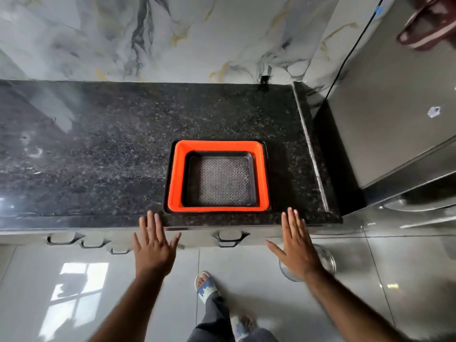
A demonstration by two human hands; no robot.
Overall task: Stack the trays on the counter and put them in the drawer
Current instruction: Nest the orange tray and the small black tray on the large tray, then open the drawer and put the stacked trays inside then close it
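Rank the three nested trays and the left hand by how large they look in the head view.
Largest to smallest:
1. bottom black tray, only its edge showing around the orange one
2. orange tray
3. inner black tray
4. left hand, though it is nearer the camera, so its true size is unsure

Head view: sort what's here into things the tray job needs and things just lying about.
For the job:
- orange tray
- small black tray nested in it
- larger black tray edging out beneath
- counter
- drawer handle
- left hand, right hand, both open

Lying about:
- fridge
- black cable
- glass bowl on the floor
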